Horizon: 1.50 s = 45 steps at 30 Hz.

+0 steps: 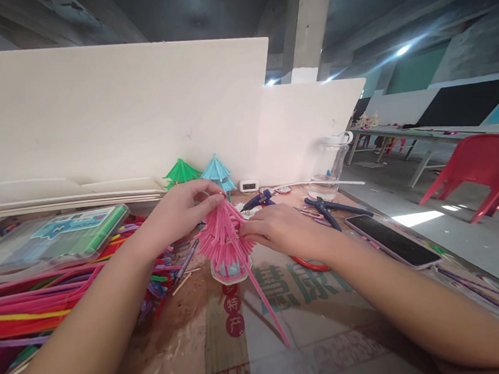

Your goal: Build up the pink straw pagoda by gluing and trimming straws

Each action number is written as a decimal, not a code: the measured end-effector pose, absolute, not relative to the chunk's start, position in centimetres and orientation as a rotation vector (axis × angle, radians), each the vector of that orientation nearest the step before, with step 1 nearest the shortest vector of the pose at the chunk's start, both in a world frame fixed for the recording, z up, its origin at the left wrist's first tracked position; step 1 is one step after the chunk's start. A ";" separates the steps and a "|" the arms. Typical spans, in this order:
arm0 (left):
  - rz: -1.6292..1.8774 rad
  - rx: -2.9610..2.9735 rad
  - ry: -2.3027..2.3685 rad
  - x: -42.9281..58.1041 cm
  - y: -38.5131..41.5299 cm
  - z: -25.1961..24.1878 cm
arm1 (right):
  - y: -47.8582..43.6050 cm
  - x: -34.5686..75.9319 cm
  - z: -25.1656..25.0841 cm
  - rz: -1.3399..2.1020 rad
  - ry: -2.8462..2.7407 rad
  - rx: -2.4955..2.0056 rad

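Observation:
A small pink straw pavilion [225, 244] stands on the cardboard-covered table [314, 327]. My left hand [182, 211] pinches the top of its roof with closed fingers. My right hand [275, 230] is closed on a long pink straw [266, 302] laid against the roof's right side; the straw runs down toward me. A green pavilion [180, 172] and a blue pavilion [217, 172] stand behind, by the white board.
A heap of coloured straws [32, 299] and a clear plastic box [48, 239] lie at the left. Blue pliers [327, 208], a glue gun [257, 200], a phone [391, 240], a glass jar [328, 165] and a small clock [248, 185] sit right of centre. A red chair [478, 176] stands beyond the table edge.

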<state>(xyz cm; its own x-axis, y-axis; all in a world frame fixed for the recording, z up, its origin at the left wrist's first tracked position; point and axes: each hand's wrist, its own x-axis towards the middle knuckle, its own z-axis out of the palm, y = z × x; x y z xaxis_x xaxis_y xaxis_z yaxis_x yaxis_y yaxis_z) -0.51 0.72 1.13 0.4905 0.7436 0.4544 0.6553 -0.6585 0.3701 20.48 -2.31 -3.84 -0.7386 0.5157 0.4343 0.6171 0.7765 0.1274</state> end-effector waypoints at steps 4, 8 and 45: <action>0.899 2.583 1.230 -0.5 0.7 1.1 | -2.3 20.3 -4.0 -0.419 -2.576 -0.896; 0.895 2.572 1.241 -0.5 0.7 1.1 | -2.5 20.1 -4.2 -0.524 -2.569 -0.909; 0.881 2.562 1.235 -0.7 0.9 1.1 | -2.3 23.1 -1.4 0.347 -2.533 -0.946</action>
